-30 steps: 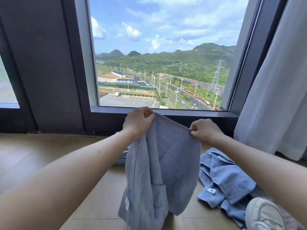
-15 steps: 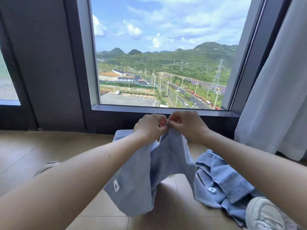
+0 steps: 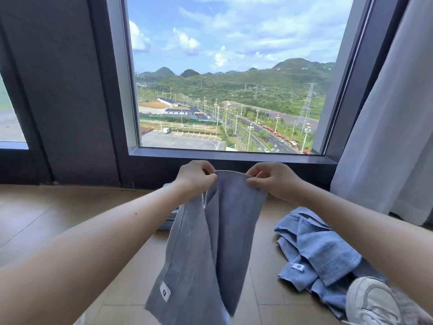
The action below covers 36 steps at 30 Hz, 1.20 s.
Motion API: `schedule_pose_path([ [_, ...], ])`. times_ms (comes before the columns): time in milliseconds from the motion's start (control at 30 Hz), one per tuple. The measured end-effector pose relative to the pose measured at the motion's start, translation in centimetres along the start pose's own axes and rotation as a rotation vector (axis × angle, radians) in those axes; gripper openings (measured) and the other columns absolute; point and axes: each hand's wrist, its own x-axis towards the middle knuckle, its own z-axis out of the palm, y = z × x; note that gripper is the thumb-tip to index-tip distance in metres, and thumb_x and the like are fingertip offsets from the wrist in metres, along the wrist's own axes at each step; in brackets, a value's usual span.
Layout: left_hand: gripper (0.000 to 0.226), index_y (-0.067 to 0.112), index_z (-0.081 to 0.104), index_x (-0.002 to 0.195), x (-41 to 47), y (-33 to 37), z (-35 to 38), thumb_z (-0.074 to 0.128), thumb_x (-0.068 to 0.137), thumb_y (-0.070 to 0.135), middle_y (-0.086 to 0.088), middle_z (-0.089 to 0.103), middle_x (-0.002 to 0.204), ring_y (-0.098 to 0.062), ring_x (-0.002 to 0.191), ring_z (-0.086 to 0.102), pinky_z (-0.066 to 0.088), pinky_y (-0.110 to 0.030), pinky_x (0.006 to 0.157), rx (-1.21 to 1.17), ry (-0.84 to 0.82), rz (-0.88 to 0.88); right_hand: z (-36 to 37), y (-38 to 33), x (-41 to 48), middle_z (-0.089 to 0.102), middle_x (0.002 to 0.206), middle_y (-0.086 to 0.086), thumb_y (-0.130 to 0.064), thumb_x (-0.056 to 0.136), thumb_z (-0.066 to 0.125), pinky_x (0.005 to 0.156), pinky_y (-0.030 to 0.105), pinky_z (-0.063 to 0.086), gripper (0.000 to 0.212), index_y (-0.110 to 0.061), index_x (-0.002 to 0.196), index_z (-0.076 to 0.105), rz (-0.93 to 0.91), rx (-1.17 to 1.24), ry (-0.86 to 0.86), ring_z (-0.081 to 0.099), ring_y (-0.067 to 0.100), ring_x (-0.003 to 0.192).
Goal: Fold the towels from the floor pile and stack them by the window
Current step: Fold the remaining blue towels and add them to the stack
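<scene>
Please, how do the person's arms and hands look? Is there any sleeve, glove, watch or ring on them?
Both arms are bare as far as the picture shows; no sleeve is in view. The left hand and the right hand wear no gloves, and I see no watch, bracelet or ring. The left forearm has one small dark spot.
</scene>
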Motion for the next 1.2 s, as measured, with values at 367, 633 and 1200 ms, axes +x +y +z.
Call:
schedule_pose_path([
  [367, 0.038, 0.015, 0.039, 0.115, 0.6, 0.8, 0.5, 0.038, 0.084, -0.008, -0.005, 0.040, 0.079, -0.014, 0.068, 0.038, 0.032, -0.026, 0.054, -0.396, -0.131, -0.130, -0.1, -0.6, -0.1, 0.073, 0.096, 0.004, -0.004, 0.084, 0.064, 0.090, 0.026, 0.053, 0.017, -0.015, 0.096, 0.069, 0.061, 0.423, -0.124, 0.069, 0.013, 0.092],
  [633, 0.020, 0.016, 0.061, 0.079, 0.1, 0.5, 0.9, 0.065, 0.082, -0.003, 0.000, 0.059, 0.077, -0.010, 0.070, 0.055, 0.045, -0.020, 0.065, -0.592, -0.163, -0.011, 0.4, -1.1, -0.2, 0.063, 0.078, -0.009, -0.031, 0.084, 0.067, 0.070, 0.022, 0.044, 0.014, -0.033, 0.071, 0.063, -0.010, 0.056, 0.024, 0.056, 0.009, 0.078],
  [1200, 0.018, 0.016, 0.061, 0.079, -0.2, 1.9, 2.9, 0.056, 0.092, 0.007, -0.008, 0.064, 0.084, -0.026, 0.082, 0.060, 0.052, -0.037, 0.078, -0.857, 0.020, -0.038, 2.7, -2.1, 0.8, 0.056, 0.068, -0.004, -0.027, 0.086, 0.066, 0.061, 0.024, 0.038, 0.024, -0.023, 0.064, 0.058, 0.162, 0.377, 0.299, 0.049, 0.011, 0.069],
])
